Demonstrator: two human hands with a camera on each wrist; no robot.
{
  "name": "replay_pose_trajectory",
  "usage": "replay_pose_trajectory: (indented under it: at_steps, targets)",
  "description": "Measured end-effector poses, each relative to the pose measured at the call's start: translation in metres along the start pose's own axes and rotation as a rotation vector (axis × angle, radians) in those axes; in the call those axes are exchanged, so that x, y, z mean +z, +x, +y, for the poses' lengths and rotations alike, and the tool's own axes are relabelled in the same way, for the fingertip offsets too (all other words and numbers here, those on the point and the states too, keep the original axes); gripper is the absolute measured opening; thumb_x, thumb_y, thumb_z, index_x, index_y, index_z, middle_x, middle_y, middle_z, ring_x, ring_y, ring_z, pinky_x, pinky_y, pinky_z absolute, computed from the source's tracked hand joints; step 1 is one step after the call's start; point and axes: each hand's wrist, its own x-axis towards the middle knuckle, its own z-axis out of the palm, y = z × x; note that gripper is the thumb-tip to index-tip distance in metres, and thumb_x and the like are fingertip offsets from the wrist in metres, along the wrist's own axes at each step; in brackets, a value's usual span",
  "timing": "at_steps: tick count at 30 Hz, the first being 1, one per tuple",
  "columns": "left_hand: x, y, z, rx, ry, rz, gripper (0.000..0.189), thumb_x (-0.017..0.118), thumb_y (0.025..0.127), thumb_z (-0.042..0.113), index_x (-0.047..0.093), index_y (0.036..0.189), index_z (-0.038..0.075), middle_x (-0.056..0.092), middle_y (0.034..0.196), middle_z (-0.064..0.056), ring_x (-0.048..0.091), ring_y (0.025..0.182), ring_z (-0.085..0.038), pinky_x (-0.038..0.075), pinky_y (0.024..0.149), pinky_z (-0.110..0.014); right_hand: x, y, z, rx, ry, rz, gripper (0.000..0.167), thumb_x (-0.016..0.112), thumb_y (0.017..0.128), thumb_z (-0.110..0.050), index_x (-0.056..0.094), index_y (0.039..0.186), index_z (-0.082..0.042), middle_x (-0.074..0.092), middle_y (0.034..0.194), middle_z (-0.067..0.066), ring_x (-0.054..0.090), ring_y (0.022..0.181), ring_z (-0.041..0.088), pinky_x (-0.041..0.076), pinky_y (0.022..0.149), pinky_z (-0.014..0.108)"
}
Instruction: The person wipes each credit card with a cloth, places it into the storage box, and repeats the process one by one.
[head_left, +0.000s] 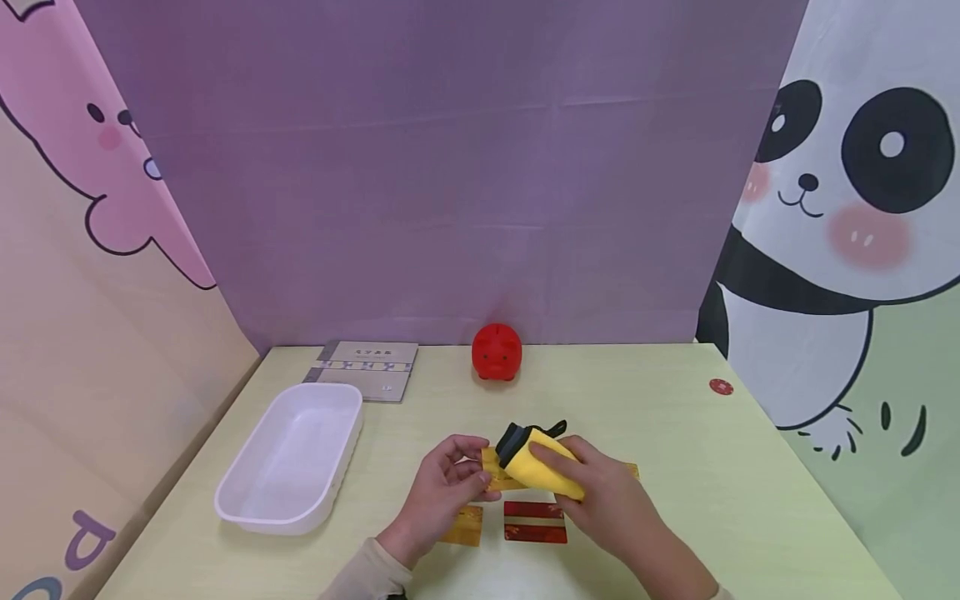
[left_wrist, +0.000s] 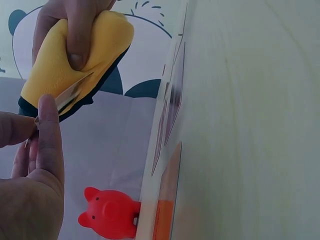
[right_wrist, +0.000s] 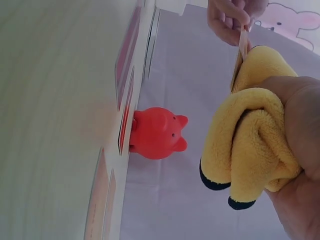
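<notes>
Yellow cloth (right_wrist: 255, 145): rolled folds in right wrist view, hidden from head | right fingers (head_left: 558, 460) grip it | left fingers (head_left: 474, 482) pinch card (head_left: 511, 482)

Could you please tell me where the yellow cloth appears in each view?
Head: yellow cloth, lower half, just right of centre.
Left wrist: cloth, upper left.
Right wrist: cloth, right half, about mid-height.
Shared landmark: red piggy bank, respectively above, below and left of the cloth.
</notes>
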Motion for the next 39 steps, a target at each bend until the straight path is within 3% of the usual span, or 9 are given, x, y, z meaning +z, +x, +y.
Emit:
replay_pose_trajectory:
  at_steps: [6, 11, 21, 28, 32, 39]
  targets:
    - [0.002, 0.0, 0.001, -0.005, -0.025, -0.014, 0.044, 0.066, 0.1, -0.003, 0.049, 0.14, -0.005, 0.057, 0.119, -0.019, 0.069, 0.106, -0.027, 0.063, 0.088, -0.047, -0.001, 0.0, -0.003, -0.111, -0.055, -0.011, 0.085, 0.1, 0.064, -0.008, 0.068, 0.139, -0.033, 0.062, 0.116, 0.002, 0.067, 0.085, 0.018, 0.064, 0.074, 0.031]
    - [0.003, 0.0, 0.002, -0.015, -0.034, -0.017, 0.042, 0.066, 0.1, -0.004, 0.051, 0.139, -0.003, 0.058, 0.118, -0.018, 0.07, 0.106, -0.028, 0.063, 0.088, -0.046, 0.001, 0.0, -0.002, -0.154, -0.095, 0.016, 0.084, 0.102, 0.062, -0.011, 0.07, 0.136, -0.033, 0.064, 0.115, 0.005, 0.069, 0.085, 0.02, 0.065, 0.076, 0.033]
    - [-0.001, -0.001, 0.003, -0.026, -0.013, 0.015, 0.039, 0.067, 0.1, -0.004, 0.057, 0.136, 0.006, 0.055, 0.116, -0.018, 0.068, 0.104, -0.029, 0.063, 0.088, -0.049, -0.002, 0.0, 0.005, -0.069, -0.15, -0.006, 0.076, 0.1, 0.065, -0.009, 0.072, 0.131, -0.034, 0.064, 0.111, 0.0, 0.068, 0.083, 0.017, 0.065, 0.074, 0.031]
    - [-0.003, 0.0, 0.005, -0.038, -0.029, 0.058, 0.041, 0.069, 0.099, -0.002, 0.056, 0.137, 0.005, 0.055, 0.118, -0.019, 0.069, 0.109, -0.031, 0.063, 0.089, -0.047, -0.002, -0.001, 0.013, -0.004, -0.179, -0.028, 0.071, 0.097, 0.071, -0.011, 0.071, 0.132, -0.034, 0.062, 0.113, 0.001, 0.064, 0.081, 0.016, 0.064, 0.073, 0.028]
    - [-0.003, 0.001, 0.003, -0.04, -0.042, 0.055, 0.042, 0.069, 0.099, 0.0, 0.055, 0.138, 0.006, 0.054, 0.118, -0.017, 0.069, 0.106, -0.028, 0.063, 0.09, -0.047, 0.0, -0.001, 0.009, -0.039, -0.142, -0.016, 0.074, 0.099, 0.068, -0.01, 0.072, 0.133, -0.035, 0.064, 0.113, -0.001, 0.068, 0.083, 0.016, 0.064, 0.074, 0.028]
    - [-0.001, 0.001, -0.003, -0.032, -0.067, -0.008, 0.043, 0.069, 0.099, -0.001, 0.054, 0.14, 0.003, 0.055, 0.12, -0.017, 0.069, 0.107, -0.029, 0.062, 0.091, -0.048, -0.003, 0.0, -0.007, -0.12, -0.113, -0.045, 0.076, 0.101, 0.067, -0.016, 0.071, 0.135, -0.033, 0.065, 0.117, 0.003, 0.072, 0.088, 0.021, 0.065, 0.078, 0.033]
